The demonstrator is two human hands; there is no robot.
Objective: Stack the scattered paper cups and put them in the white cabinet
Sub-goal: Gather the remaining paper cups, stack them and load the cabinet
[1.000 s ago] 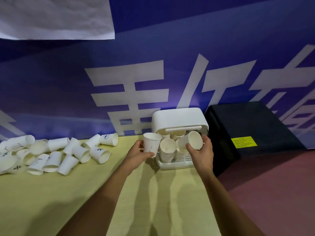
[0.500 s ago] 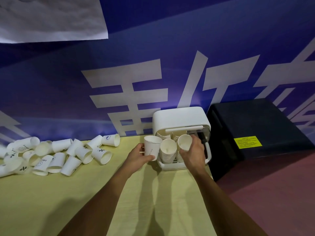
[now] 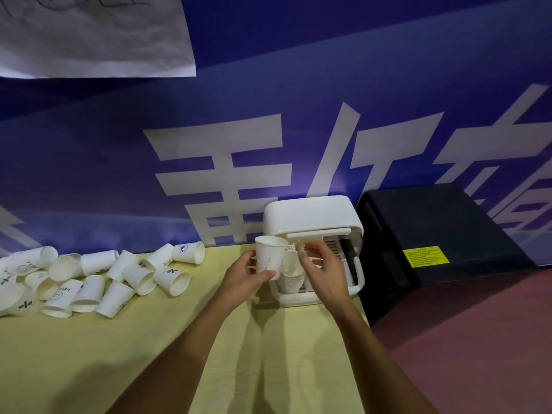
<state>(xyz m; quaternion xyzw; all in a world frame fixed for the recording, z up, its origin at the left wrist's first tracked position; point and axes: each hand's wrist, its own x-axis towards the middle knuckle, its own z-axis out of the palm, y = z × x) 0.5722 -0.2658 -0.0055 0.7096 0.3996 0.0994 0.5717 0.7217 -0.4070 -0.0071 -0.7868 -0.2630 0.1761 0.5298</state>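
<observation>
My left hand (image 3: 243, 274) grips an upright white paper cup (image 3: 269, 258) just left of the white cabinet (image 3: 310, 216), whose front stands open. Inside the cabinet, a stack of paper cups (image 3: 291, 274) shows between my two hands, and more cups behind it are mostly hidden. My right hand (image 3: 324, 271) hovers in front of the cabinet opening with its fingers loosely spread and nothing in them. Several loose paper cups (image 3: 89, 279) lie scattered on their sides at the left of the yellow table (image 3: 119, 354).
A black box (image 3: 433, 234) with a yellow label stands right beside the cabinet, off the table's right edge. A blue banner (image 3: 268, 130) backs the table, with a white paper sheet (image 3: 89, 34) hung at top left. Reddish floor lies to the right.
My right hand set its cup onto a stack inside the cabinet, then let go and drew back. My left hand kept its cup and raised it slightly toward the cabinet.
</observation>
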